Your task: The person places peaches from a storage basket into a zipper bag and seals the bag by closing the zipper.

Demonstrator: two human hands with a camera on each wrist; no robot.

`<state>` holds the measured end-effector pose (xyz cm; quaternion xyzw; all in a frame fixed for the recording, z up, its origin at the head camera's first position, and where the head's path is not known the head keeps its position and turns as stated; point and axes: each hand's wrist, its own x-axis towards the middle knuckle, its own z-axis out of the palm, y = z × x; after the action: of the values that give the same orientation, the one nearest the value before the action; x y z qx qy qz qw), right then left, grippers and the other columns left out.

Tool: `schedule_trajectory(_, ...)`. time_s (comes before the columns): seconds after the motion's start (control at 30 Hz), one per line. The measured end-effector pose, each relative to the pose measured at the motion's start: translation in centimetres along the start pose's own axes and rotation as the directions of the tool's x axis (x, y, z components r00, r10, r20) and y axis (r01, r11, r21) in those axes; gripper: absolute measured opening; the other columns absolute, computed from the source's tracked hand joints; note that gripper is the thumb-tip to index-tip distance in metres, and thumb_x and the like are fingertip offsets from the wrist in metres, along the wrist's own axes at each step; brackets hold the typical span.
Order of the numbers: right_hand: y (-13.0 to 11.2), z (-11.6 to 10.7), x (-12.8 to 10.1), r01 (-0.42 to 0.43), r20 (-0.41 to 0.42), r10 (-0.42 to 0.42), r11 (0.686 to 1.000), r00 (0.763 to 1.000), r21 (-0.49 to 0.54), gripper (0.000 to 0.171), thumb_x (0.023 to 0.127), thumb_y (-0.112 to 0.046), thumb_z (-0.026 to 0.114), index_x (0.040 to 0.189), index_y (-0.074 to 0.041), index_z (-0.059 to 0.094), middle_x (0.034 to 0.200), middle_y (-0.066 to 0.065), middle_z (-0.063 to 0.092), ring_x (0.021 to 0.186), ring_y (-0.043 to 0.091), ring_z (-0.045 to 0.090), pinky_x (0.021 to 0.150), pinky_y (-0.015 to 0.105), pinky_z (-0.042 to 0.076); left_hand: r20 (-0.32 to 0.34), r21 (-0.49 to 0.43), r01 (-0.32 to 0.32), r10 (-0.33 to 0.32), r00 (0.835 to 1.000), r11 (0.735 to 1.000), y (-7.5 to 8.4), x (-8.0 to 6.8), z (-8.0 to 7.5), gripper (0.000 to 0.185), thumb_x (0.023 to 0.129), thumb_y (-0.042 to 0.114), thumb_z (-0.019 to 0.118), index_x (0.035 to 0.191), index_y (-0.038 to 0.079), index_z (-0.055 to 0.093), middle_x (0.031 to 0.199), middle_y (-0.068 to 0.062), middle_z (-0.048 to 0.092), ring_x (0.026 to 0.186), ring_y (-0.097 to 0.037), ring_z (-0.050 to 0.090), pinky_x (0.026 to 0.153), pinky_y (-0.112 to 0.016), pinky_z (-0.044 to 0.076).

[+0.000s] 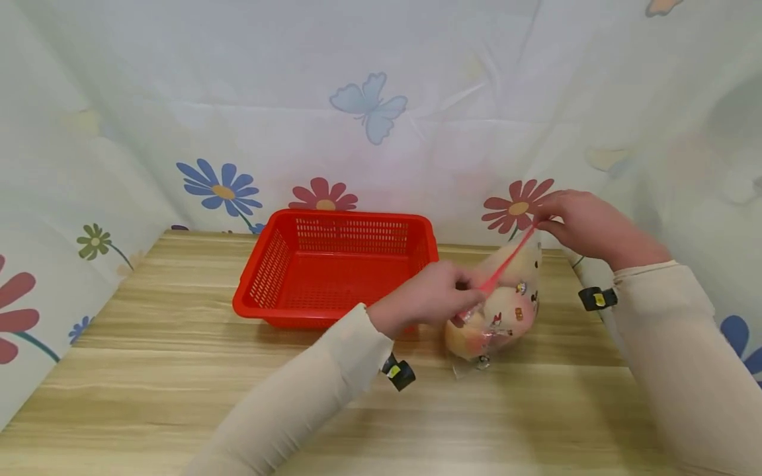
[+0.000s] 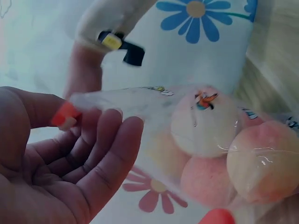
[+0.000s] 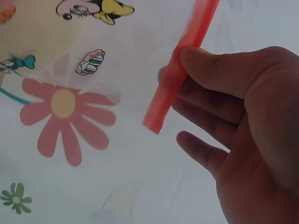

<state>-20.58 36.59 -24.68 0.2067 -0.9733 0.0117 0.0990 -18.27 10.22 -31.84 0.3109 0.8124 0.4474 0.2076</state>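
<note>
Both hands pinch the red zip strip (image 1: 506,263) of the bag (image 1: 500,311) right of the red basket (image 1: 333,271) — left hand (image 1: 431,294) low, right hand (image 1: 580,221) high — uneven pull could tear it, spilling the peaches (image 2: 224,149)

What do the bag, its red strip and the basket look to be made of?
Bag: thin clear plastic film, glossy and creased, printed with cartoon figures; the round pieces inside show through. Red strip: seems a stiffer, translucent plastic zip seal, pinched by both hands. Basket: rigid moulded red plastic, smooth with slotted walls.
</note>
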Motion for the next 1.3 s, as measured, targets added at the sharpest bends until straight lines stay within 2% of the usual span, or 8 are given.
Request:
schedule_trajectory(0.13, 0.9, -0.1, -1.8, -0.072, 0.023, 0.071, 0.997, 0.997, 0.02, 0.016, 0.089, -0.011, 0.067, 0.1, -0.001, 0.072, 0.097, 0.015, 0.072, 0.095, 0.034, 0.064, 0.087, 0.054, 0.05, -0.022, 0.043, 0.008, -0.007, 1.0, 0.999, 0.1, 0.1, -1.3, 0.013, 0.094, 0.024, 0.063, 0.097, 0.014, 0.07, 0.079, -0.002, 0.066, 0.071, -0.023, 0.064, 0.062, -0.027, 0.056)
schedule_trajectory(0.27, 1.5, 0.0, -3.4, -0.111, 0.025, 0.11, 0.993, 0.994, 0.04, 0.016, 0.09, -0.012, 0.066, 0.101, -0.001, 0.072, 0.097, 0.016, 0.072, 0.094, 0.033, 0.065, 0.086, 0.054, 0.051, -0.041, 0.103, 0.004, 0.0, 0.999, 0.995, 0.2, 0.2, -2.3, 0.015, 0.094, 0.024, 0.063, 0.104, 0.016, 0.07, 0.091, 0.003, 0.067, 0.08, -0.018, 0.062, 0.069, -0.025, 0.057)
schedule_trajectory(0.47, 1.5, 0.3, -6.4, -0.127, -0.003, 0.127, 0.991, 0.992, 0.049, 0.01, 0.09, -0.012, 0.067, 0.097, -0.007, 0.071, 0.095, 0.01, 0.072, 0.089, 0.028, 0.065, 0.078, 0.05, 0.053, -0.058, 0.155, -0.014, 0.023, 0.998, 0.988, 0.1, 0.4, -3.5, 0.015, 0.095, 0.024, 0.062, 0.106, 0.019, 0.071, 0.094, 0.007, 0.067, 0.087, -0.017, 0.059, 0.072, -0.024, 0.055)
schedule_trajectory(0.7, 0.7, 0.2, -9.9, -0.083, -0.075, 0.082, 0.997, 0.994, -0.007, 0.009, 0.083, -0.009, 0.073, 0.092, -0.011, 0.071, 0.087, -0.003, 0.07, 0.076, 0.012, 0.062, 0.064, 0.032, 0.052, 0.034, 0.146, -0.09, 0.085, 0.996, 0.985, 0.6, 0.1, -4.7, 0.01, 0.095, 0.025, 0.061, 0.098, 0.021, 0.07, 0.088, 0.002, 0.065, 0.083, -0.017, 0.058, 0.072, -0.027, 0.054)
schedule_trajectory(0.87, 0.2, -0.3, -12.1, -0.117, -0.08, 0.115, 0.993, 0.99, -0.011, 0.013, 0.08, -0.009, 0.075, 0.092, -0.012, 0.071, 0.086, -0.004, 0.07, 0.07, -0.003, 0.051, 0.057, 0.022, 0.05, 0.116, 0.022, -0.125, 0.121, 0.986, 0.992, 1.3, 0.3, -5.5, 0.012, 0.096, 0.02, 0.06, 0.1, 0.013, 0.069, 0.088, -0.006, 0.062, 0.081, -0.021, 0.06, 0.076, -0.031, 0.056)
schedule_trajectory(0.97, 0.4, -0.2, -12.4, -0.151, -0.04, 0.151, 0.989, 0.988, 0.006, 0.013, 0.082, -0.01, 0.074, 0.094, -0.012, 0.072, 0.087, -0.003, 0.069, 0.069, -0.004, 0.048, 0.056, 0.021, 0.049, 0.14, -0.033, -0.115, 0.119, 0.983, 0.993, 1.2, 1.4, -5.7, 0.012, 0.096, 0.019, 0.06, 0.1, 0.011, 0.068, 0.088, -0.008, 0.062, 0.08, -0.023, 0.062, 0.076, -0.032, 0.058)
schedule_trajectory(1.1, 1.5, 0.7, -11.4, -0.19, 0.06, 0.186, 0.98, 0.981, 0.058, 0.011, 0.088, -0.014, 0.069, 0.099, -0.011, 0.071, 0.087, -0.004, 0.068, 0.069, 0.001, 0.048, 0.057, 0.022, 0.047, 0.149, -0.038, -0.071, 0.076, 0.986, 0.997, 0.0, 4.2, -5.5, 0.01, 0.096, 0.019, 0.06, 0.097, 0.012, 0.068, 0.087, -0.008, 0.062, 0.079, -0.023, 0.061, 0.073, -0.032, 0.059)
schedule_trajectory(1.3, 4.2, 2.4, -8.7, -0.223, 0.11, 0.21, 0.966, 0.971, 0.128, 0.014, 0.093, -0.017, 0.063, 0.101, -0.007, 0.069, 0.088, 0.001, 0.067, 0.073, 0.012, 0.05, 0.06, 0.026, 0.044, 0.085, 0.019, 0.026, -0.028, 0.996, 0.999, -1.1, 8.7, -5.0, 0.013, 0.097, 0.019, 0.058, 0.101, 0.01, 0.066, 0.091, -0.008, 0.063, 0.079, -0.02, 0.059, 0.072, -0.028, 0.058)
